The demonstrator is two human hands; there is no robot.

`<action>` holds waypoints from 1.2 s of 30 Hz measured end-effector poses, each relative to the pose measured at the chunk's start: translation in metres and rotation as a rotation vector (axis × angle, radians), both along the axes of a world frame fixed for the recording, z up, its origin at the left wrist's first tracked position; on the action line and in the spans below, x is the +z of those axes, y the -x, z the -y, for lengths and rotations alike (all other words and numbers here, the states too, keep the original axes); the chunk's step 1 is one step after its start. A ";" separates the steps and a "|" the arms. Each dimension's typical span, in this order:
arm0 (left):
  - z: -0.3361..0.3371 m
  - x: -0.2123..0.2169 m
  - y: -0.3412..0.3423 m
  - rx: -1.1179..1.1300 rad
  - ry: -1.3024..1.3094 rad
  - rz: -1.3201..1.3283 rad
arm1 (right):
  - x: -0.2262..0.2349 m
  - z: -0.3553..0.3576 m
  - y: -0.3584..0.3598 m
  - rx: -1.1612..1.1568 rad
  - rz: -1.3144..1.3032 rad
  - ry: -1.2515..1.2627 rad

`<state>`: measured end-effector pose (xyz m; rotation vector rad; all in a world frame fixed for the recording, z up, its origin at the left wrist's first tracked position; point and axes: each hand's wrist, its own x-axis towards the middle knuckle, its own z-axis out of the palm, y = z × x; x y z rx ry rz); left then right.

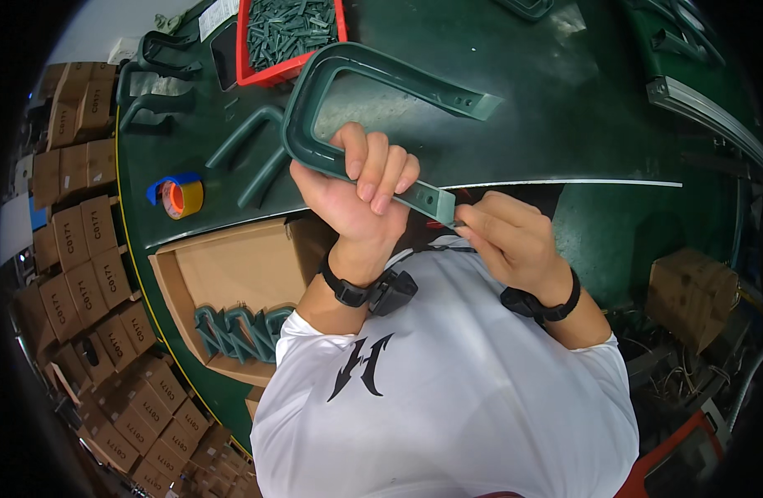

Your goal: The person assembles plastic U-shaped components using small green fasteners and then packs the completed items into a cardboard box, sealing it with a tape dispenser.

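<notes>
At a green workbench (547, 141), a worker's left hand (360, 178) grips a green U-shaped bracket (300, 108) while the right hand (506, 236) pinches a small dark piece (458, 222) beside the bracket's near end. A red bin (243, 50) of small green strips (290, 33) stands beyond; at left, a roll of tape (189, 202) lies near an open cardboard box (224, 259) holding other green parts (240, 336).

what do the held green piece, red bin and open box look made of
Held green piece: glossy, coated metal or plastic, can't tell which; highlights streak its channel. Red bin: probably plastic, smooth, evenly coloured walls. Open box: apparently cardboard, matte brown panels.
</notes>
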<state>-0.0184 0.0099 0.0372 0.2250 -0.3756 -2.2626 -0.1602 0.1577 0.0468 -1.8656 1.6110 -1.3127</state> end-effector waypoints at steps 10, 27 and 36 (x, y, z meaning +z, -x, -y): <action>0.007 0.004 0.000 0.064 -0.133 -0.014 | -0.002 -0.008 0.006 0.065 0.270 -0.151; -0.019 0.027 -0.005 0.043 0.409 0.316 | 0.033 0.010 0.014 0.172 0.909 -0.919; -0.023 0.026 -0.003 0.073 0.470 0.431 | 0.035 0.015 0.012 0.129 0.886 -0.956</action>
